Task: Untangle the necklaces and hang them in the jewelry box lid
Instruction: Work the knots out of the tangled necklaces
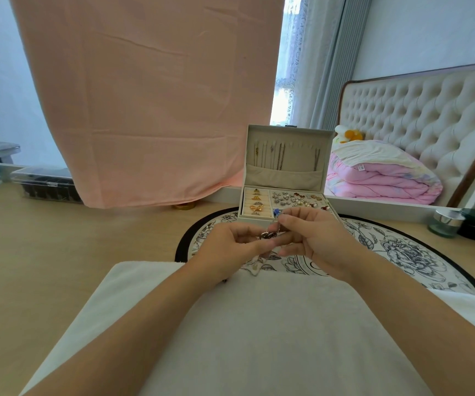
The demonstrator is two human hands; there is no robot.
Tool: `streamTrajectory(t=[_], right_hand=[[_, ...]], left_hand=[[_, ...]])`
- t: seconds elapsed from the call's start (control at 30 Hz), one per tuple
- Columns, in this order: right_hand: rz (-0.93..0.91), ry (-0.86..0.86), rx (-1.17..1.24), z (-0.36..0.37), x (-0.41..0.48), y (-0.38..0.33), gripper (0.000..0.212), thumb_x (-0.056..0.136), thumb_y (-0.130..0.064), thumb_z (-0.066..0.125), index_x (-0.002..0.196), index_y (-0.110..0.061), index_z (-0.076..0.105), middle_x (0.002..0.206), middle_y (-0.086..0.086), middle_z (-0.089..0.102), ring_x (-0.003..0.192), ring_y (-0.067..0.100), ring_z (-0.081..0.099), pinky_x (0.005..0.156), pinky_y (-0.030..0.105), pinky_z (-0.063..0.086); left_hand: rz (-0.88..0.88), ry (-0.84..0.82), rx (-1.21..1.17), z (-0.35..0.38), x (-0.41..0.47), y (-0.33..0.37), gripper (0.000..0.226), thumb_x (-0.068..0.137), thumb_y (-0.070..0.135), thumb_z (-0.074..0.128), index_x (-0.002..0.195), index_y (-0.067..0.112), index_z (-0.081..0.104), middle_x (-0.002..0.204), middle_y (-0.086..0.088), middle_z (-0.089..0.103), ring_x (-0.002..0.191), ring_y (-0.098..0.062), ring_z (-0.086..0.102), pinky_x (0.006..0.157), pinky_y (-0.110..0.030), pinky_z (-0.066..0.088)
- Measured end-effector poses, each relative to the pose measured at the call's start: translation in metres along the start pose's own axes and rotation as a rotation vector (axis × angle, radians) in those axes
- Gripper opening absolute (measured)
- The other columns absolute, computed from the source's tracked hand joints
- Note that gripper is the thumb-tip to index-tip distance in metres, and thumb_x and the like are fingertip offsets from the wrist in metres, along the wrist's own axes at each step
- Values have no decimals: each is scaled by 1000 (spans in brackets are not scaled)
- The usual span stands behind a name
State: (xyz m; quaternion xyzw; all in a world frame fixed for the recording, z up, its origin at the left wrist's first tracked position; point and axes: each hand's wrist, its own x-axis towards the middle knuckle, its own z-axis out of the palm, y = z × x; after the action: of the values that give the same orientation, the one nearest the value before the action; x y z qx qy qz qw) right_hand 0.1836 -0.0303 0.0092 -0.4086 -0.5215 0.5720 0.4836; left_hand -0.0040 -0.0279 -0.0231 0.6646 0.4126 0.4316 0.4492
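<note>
Matt cream fabric lining on the jewelry box lid [287, 132], shiny metal necklaces [280, 155], smooth pale wood table [45, 252], tufted upholstered headboard [419, 115].

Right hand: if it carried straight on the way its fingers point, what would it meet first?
The right hand points leftward and pinches the necklace. Straight on, it would probably meet the left hand, which holds the same necklace close by; the depth between them is unclear.
</note>
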Motion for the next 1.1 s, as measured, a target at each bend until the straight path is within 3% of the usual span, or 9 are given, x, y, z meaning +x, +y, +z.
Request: streamTrajectory(t=[0.13, 0.2, 0.27, 0.4, 0.5, 0.67, 0.8, 0.93, 1.1], right_hand=[[-56, 74, -92, -3, 2, 1, 8, 95, -5, 63, 101, 0, 64, 94, 19, 73, 68, 26, 71, 50, 29, 57], [-47, 73, -132, -4, 1, 0, 9, 93, -4, 65, 101, -1, 65, 93, 19, 74, 68, 27, 71, 50, 30, 57], [-33, 75, -132, -3, 0, 1, 11, 91, 0, 67, 102, -3, 66, 90, 19, 74, 65, 27, 69, 49, 30, 57], [-47, 94, -203, 1, -1, 3, 17, 91, 8, 62, 95, -3, 75, 85, 17, 73, 61, 24, 68, 49, 30, 58], [-85, 100, -368, 3, -2, 3, 20, 90, 10, 61, 92, -3, 77, 85, 15, 74, 65, 24, 72, 56, 31, 61], [-91, 81, -586, 4, -4, -1, 8, 84, -11, 79, 92, -14, 79, 74, 7, 76, 69, 22, 75, 66, 33, 63], [-35, 24, -574, 4, -5, 2, 6, 88, -15, 76, 86, -10, 79, 71, 14, 73, 64, 20, 70, 64, 33, 62], [-18, 18, -540, 3, -5, 3, 7, 90, -13, 74, 85, -8, 76, 62, 6, 68, 61, 21, 68, 60, 35, 61], [-11, 11, -625, 3, -5, 2, 9, 93, -15, 71, 85, -11, 75, 62, 5, 68, 62, 21, 69, 64, 39, 63]], left_hand=[[32, 31, 19, -2, 2, 0, 13, 97, 21, 65, 95, 20, 78, 80, 1, 77, 63, -14, 55, 66, -24, 44], [19, 42, 0, -3, 2, 1, 19, 101, 17, 58, 102, 11, 75, 80, -1, 74, 47, 2, 49, 55, -10, 40], [-7, 47, -10, -2, 3, 0, 22, 103, 18, 53, 104, 9, 74, 79, -1, 72, 44, 5, 50, 47, -6, 36], [-58, 14, -3, 1, 6, -5, 27, 105, 28, 49, 94, 23, 73, 80, 1, 75, 50, -8, 43, 48, -20, 34], [-60, 13, 46, 0, 6, -6, 26, 105, 30, 48, 99, 24, 73, 79, 5, 75, 50, -6, 45, 51, -19, 35], [-49, 13, 49, 1, 4, -5, 28, 104, 30, 50, 91, 25, 74, 77, 4, 75, 50, -6, 45, 50, -17, 36], [-34, 9, 72, 1, 3, -4, 27, 103, 32, 52, 93, 21, 74, 75, 4, 75, 54, -14, 47, 51, -18, 38], [88, 158, 253, -1, 2, -3, 11, 95, 38, 64, 105, 33, 63, 87, 16, 71, 68, 3, 62, 60, -14, 45], [372, 182, 655, -13, 3, -5, 15, 84, 41, 76, 98, 40, 79, 108, 26, 68, 89, 9, 59, 69, -12, 42]])
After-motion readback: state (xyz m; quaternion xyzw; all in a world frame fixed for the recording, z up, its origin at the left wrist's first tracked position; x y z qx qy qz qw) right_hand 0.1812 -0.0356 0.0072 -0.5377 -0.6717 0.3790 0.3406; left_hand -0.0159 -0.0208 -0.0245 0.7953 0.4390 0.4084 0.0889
